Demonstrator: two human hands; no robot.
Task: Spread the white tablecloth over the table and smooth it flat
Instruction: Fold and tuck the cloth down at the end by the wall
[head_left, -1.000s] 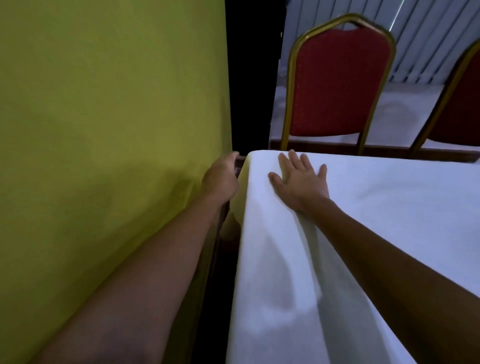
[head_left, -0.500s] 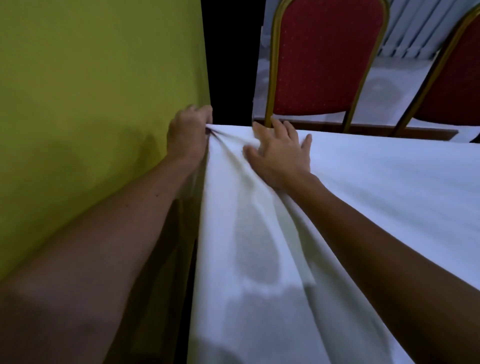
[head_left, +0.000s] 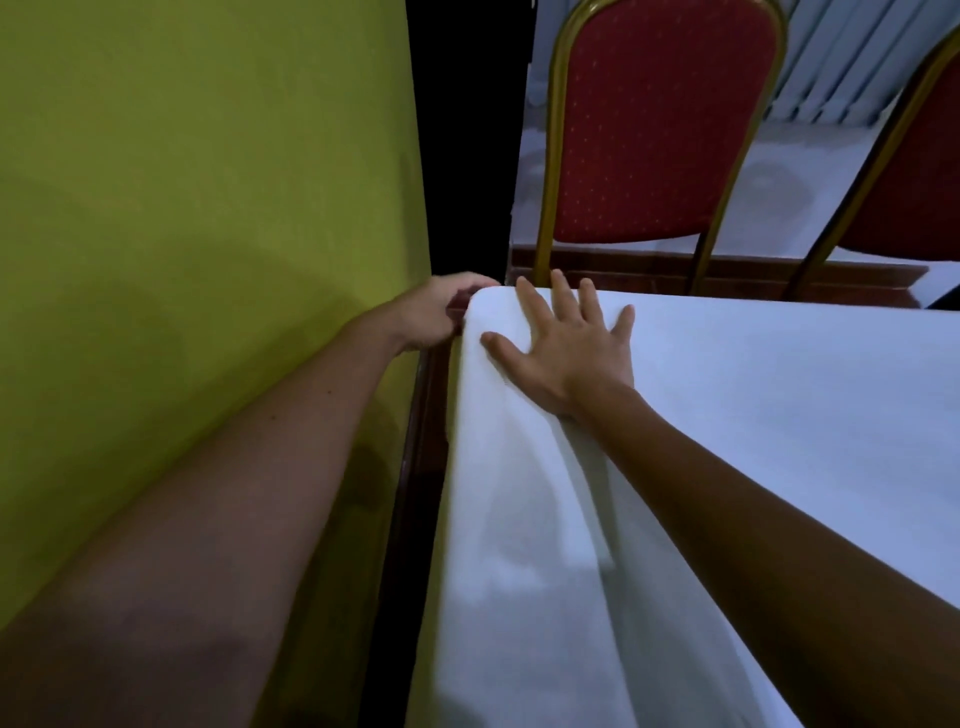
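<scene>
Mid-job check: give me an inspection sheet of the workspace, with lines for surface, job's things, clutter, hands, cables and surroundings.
Surface: dark wooden table; only its left edge shows beside the cloth.
Job's things: white tablecloth covers the top; a long fold runs from the right wrist toward the camera.
Clutter: nothing seen.
Grippers: left hand curled at the far left corner, any grip on the cloth hidden; right hand flat, fingers spread, pressing the cloth.
Cables: nothing seen.
Surroundings: yellow-green surface at left; red padded chair with a gold frame and a second red chair beyond the table; vertical blinds.
</scene>
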